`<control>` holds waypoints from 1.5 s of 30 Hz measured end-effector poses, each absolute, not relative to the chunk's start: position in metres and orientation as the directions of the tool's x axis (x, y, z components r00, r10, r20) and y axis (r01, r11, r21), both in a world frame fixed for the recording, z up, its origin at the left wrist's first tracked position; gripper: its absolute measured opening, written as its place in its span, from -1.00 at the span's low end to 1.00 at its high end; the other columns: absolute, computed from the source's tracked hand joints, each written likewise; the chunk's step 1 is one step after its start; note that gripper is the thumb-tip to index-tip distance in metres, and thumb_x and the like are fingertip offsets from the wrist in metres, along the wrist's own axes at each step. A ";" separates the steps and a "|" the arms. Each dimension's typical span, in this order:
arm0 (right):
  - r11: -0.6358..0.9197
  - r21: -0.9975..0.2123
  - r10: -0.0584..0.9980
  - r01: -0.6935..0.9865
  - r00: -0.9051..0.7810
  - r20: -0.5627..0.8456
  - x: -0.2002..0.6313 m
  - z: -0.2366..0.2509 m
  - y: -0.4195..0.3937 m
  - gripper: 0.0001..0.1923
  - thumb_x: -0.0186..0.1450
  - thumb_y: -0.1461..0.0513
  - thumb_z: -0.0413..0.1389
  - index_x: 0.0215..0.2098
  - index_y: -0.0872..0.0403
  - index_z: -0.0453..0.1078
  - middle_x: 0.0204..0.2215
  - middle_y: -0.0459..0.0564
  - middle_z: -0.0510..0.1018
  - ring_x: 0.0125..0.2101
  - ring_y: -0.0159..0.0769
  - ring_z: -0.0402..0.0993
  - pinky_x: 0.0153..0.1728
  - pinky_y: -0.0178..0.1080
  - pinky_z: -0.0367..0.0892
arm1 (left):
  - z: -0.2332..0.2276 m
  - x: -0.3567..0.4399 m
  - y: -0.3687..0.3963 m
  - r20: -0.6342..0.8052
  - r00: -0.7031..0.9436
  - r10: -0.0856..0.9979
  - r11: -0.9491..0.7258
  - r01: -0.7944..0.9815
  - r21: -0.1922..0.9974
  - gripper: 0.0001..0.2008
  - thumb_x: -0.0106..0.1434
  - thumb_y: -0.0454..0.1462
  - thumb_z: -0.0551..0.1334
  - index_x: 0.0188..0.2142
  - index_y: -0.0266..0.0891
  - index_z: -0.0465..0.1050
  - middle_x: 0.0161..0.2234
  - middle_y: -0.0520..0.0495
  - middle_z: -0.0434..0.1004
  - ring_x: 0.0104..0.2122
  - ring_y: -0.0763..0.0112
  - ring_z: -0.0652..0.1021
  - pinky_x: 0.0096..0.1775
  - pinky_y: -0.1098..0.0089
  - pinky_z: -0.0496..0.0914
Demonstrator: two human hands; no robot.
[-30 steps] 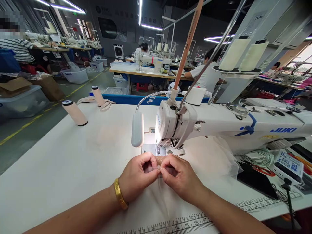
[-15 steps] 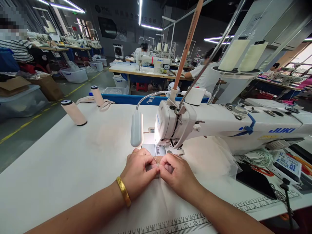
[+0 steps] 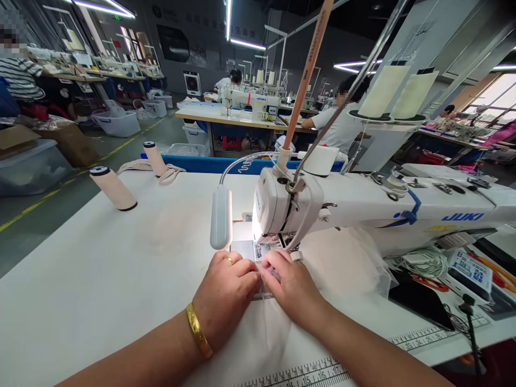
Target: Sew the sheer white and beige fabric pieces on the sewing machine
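My left hand (image 3: 226,290), with a gold bangle and a ring, and my right hand (image 3: 291,286) lie side by side on the white table, fingertips pressed down on a small piece of sheer fabric (image 3: 263,293) just in front of the needle of the white sewing machine (image 3: 363,207). The fabric is mostly hidden under my fingers. The machine's lamp (image 3: 221,217) shines on the needle plate (image 3: 244,250).
Two pale thread cones (image 3: 113,187) stand at the table's far left. Sheer white fabric (image 3: 355,258) bunches under the machine arm. Cables, a label and a black device (image 3: 467,269) lie at right. A printed ruler (image 3: 318,371) runs along the front edge. Other workers sit at machines beyond.
Both hands have slid forward toward the needle and lowered flat onto the table, carrying the small fabric piece that they held pinched up between the fingertips.
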State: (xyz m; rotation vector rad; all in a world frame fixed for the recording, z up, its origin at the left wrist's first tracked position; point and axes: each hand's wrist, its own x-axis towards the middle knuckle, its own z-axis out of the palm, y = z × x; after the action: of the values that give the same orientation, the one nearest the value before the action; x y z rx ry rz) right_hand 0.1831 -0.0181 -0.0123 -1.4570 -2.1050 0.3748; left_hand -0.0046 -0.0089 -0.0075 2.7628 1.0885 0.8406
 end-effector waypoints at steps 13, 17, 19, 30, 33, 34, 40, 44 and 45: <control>0.501 -0.297 0.839 0.813 -0.372 0.396 0.194 -0.016 -0.018 -0.70 0.43 0.39 -0.01 -0.07 0.00 0.51 -0.13 0.04 0.61 -0.35 -0.19 0.44 -0.37 -0.16 0.29 | -0.004 -0.008 -0.006 0.377 0.608 0.698 -0.713 0.636 0.295 -0.85 0.36 -0.36 0.23 -0.14 -0.18 0.56 -0.12 -0.07 0.66 -0.17 0.13 0.54 -0.08 0.08 0.33; 0.493 -0.285 0.829 0.822 -0.344 0.441 0.194 -0.018 -0.015 -0.71 0.41 0.39 0.00 -0.09 0.01 0.52 -0.04 0.03 0.61 -0.19 -0.12 0.50 -0.26 -0.13 0.37 | -0.003 -0.007 -0.005 0.358 0.612 0.706 -0.707 0.646 0.288 -0.86 0.33 -0.34 0.27 -0.13 -0.18 0.55 -0.10 -0.07 0.66 -0.15 0.08 0.55 -0.09 0.06 0.36; 0.483 -0.280 0.832 0.830 -0.335 0.443 0.193 -0.019 -0.014 -0.71 0.41 0.39 0.01 -0.08 0.01 0.52 -0.04 0.03 0.62 -0.18 -0.11 0.50 -0.23 -0.12 0.39 | -0.002 -0.007 -0.004 0.348 0.608 0.713 -0.699 0.651 0.296 -0.85 0.33 -0.34 0.27 -0.12 -0.17 0.55 -0.09 -0.08 0.66 -0.14 0.06 0.55 -0.09 0.04 0.37; 0.483 -0.235 0.844 0.843 -0.377 0.382 0.195 -0.018 -0.016 -0.72 0.42 0.37 0.00 -0.05 0.04 0.50 -0.01 0.13 0.61 -0.28 -0.09 0.51 -0.29 -0.09 0.40 | 0.005 -0.009 -0.005 0.265 0.608 0.748 -0.663 0.675 0.323 -0.85 0.32 -0.28 0.29 -0.12 -0.17 0.56 -0.05 -0.11 0.65 -0.07 0.03 0.54 0.01 -0.03 0.33; 0.534 -0.266 0.834 0.803 -0.446 0.326 0.203 -0.005 -0.022 -0.79 0.45 0.30 0.06 -0.01 0.03 0.48 -0.01 0.15 0.60 -0.19 -0.03 0.53 -0.19 -0.02 0.44 | 0.013 -0.016 -0.013 0.230 0.626 0.745 -0.664 0.663 0.346 -0.62 0.17 -0.01 0.44 -0.12 -0.15 0.56 0.04 -0.16 0.59 0.01 -0.07 0.50 0.03 -0.06 0.31; 0.555 -0.295 0.827 0.778 -0.477 0.298 0.207 0.001 -0.025 -0.82 0.45 0.23 0.13 0.00 0.02 0.47 0.01 0.14 0.59 -0.11 0.01 0.53 -0.13 0.00 0.45 | 0.017 -0.019 -0.016 0.210 0.644 0.736 -0.671 0.650 0.357 -0.50 0.07 0.09 0.48 -0.12 -0.14 0.56 0.06 -0.17 0.57 0.02 -0.09 0.49 0.04 -0.06 0.31; 0.624 -0.422 0.765 0.658 -0.623 0.162 0.219 0.024 -0.034 -0.80 0.32 0.15 0.35 -0.14 -0.05 0.46 0.05 -0.03 0.57 0.06 -0.01 0.43 0.11 0.01 0.37 | 0.018 -0.018 -0.029 0.108 0.707 0.699 -0.693 0.633 0.346 -0.88 0.16 -0.37 0.31 -0.29 -0.19 0.46 -0.08 -0.09 0.55 -0.08 0.12 0.52 0.01 0.10 0.36; 0.611 -0.480 0.783 0.630 -0.570 0.248 0.214 0.016 -0.030 -0.84 0.48 0.34 0.03 -0.23 0.00 0.39 -0.17 -0.02 0.61 -0.12 -0.14 0.48 -0.05 -0.08 0.38 | 0.007 -0.006 -0.015 0.219 0.619 0.754 -0.648 0.649 0.398 -0.80 0.21 -0.49 0.02 -0.42 -0.17 0.24 -0.38 -0.03 0.45 -0.40 0.30 0.43 -0.34 0.33 0.32; 0.593 -0.509 0.798 0.623 -0.539 0.270 0.212 0.015 -0.029 -0.84 0.50 0.32 0.00 -0.22 0.00 0.38 -0.21 -0.02 0.60 -0.18 -0.15 0.48 -0.12 -0.11 0.38 | 0.006 -0.004 -0.010 0.236 0.585 0.776 -0.622 0.645 0.444 -0.81 0.23 -0.46 0.00 -0.42 -0.16 0.20 -0.42 -0.01 0.41 -0.44 0.32 0.39 -0.38 0.35 0.29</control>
State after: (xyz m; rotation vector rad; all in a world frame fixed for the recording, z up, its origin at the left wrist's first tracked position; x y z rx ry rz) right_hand 0.2119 -0.0287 0.0146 -1.1304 -2.3465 0.4895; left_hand -0.0038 -0.0104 0.0060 2.5068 1.1599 0.5931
